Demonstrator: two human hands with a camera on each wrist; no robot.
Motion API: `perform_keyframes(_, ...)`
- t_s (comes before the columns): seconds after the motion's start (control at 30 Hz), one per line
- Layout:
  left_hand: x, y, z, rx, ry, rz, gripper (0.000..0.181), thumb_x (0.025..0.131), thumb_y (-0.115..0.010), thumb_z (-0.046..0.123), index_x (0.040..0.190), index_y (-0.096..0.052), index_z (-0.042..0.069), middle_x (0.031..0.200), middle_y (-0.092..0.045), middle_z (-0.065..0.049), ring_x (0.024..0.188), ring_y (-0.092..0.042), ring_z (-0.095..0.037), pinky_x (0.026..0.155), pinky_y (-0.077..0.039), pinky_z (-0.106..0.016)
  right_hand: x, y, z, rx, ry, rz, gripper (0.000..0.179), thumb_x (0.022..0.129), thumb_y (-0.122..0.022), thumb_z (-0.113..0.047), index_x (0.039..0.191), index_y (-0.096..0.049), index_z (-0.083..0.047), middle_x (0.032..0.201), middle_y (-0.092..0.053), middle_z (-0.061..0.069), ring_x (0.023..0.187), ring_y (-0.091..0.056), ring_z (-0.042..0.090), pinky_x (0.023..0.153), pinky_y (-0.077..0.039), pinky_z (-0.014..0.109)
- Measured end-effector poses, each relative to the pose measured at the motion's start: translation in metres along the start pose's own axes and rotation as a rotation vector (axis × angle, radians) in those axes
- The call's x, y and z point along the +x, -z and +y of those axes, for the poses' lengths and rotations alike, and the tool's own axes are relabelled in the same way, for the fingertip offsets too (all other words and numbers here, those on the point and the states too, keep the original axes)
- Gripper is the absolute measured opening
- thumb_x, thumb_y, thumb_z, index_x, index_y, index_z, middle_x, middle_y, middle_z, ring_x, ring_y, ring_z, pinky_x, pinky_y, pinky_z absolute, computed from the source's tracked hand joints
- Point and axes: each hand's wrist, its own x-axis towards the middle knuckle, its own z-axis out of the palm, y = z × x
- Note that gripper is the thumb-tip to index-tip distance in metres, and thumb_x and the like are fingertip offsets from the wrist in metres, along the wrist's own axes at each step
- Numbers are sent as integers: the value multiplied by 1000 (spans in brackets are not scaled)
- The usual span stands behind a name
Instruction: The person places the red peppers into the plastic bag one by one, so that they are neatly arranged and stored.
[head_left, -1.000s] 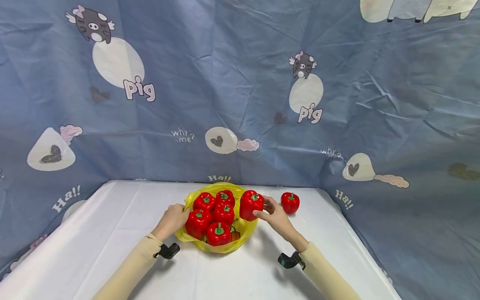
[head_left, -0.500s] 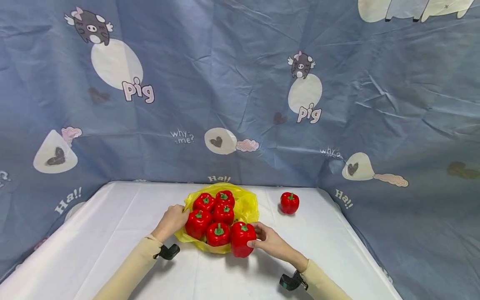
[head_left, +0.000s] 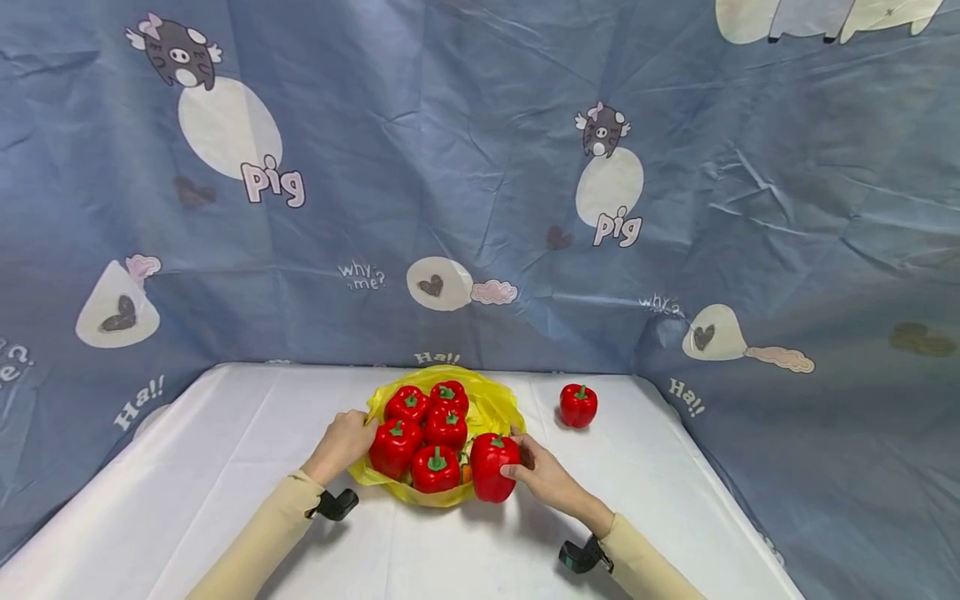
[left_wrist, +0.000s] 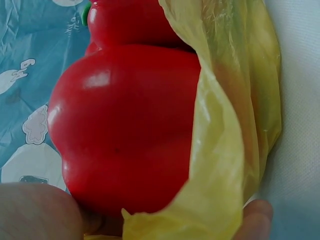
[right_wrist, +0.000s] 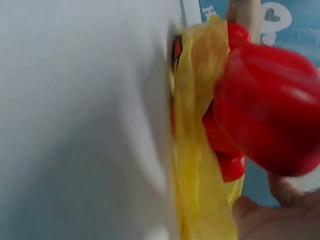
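A yellow plastic bag point(head_left: 501, 407) lies spread open on the table with several red bell peppers point(head_left: 394, 447) inside, their green stems up. At its left edge my left hand point(head_left: 343, 443) grips the rim; the left wrist view shows the bag's film point(left_wrist: 215, 145) folded against a pepper point(left_wrist: 125, 120). My right hand point(head_left: 553, 482) holds another red bell pepper point(head_left: 493, 468) between thumb and fingers, over the bag's front right rim. Close up in the right wrist view, that held pepper point(right_wrist: 270, 110) stands out beside the yellow film. Its far side is hidden.
One more red bell pepper point(head_left: 578, 406) stands on the white-covered table point(head_left: 442, 554), to the right of the bag. Behind the table hangs a blue printed cloth point(head_left: 480, 183), which also runs along both sides.
My right hand has brought its pepper from the bag's right side toward the front edge, then slightly back up and right. My left hand keeps its grip on the rim.
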Motion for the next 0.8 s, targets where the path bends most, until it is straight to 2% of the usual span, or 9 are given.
perform_keyframes(0.13, 0, 0, 0, -4, -7, 0, 31, 97, -45, 19, 78, -61, 1, 62, -43, -3, 53, -46, -15, 48, -37, -26, 3, 5, -7, 53, -19, 140, 40, 89, -62, -14, 122, -49, 4, 139, -47, 27, 126, -51, 39, 101, -45, 45)
perform_keyframes(0.27, 0, -2, -1, -5, -10, 5, 32, 97, -44, 19, 76, -60, 1, 61, -42, -3, 52, -45, -15, 48, -36, -26, 12, 8, -5, 142, -12, 203, 48, 88, -66, -11, 126, -46, 10, 137, -47, 30, 128, -48, 43, 102, -44, 46)
perform_keyframes(0.4, 0, -3, -2, -10, -10, 2, 32, 97, -44, 19, 74, -59, 2, 60, -42, -3, 51, -44, -14, 47, -36, -26, 29, 3, 15, 145, -13, 230, 59, 88, -70, -17, 134, -43, 7, 134, -52, 27, 125, -52, 39, 100, -46, 41)
perform_keyframes(0.57, 1, -4, -4, -5, -4, -2, 33, 97, -44, 20, 72, -58, 3, 60, -42, -3, 51, -45, -14, 48, -36, -26, 47, -1, 30, 87, -24, 256, 64, 88, -70, -24, 138, -42, 3, 133, -54, 24, 121, -55, 38, 95, -50, 42)
perform_keyframes(0.8, 2, -2, -3, 2, -7, 14, 34, 97, -44, 20, 70, -56, 5, 59, -42, -2, 50, -44, -14, 47, -36, -25, 68, -3, 35, 88, -19, 222, 60, 90, -66, -14, 139, -39, 8, 134, -51, 29, 123, -52, 43, 96, -48, 46)
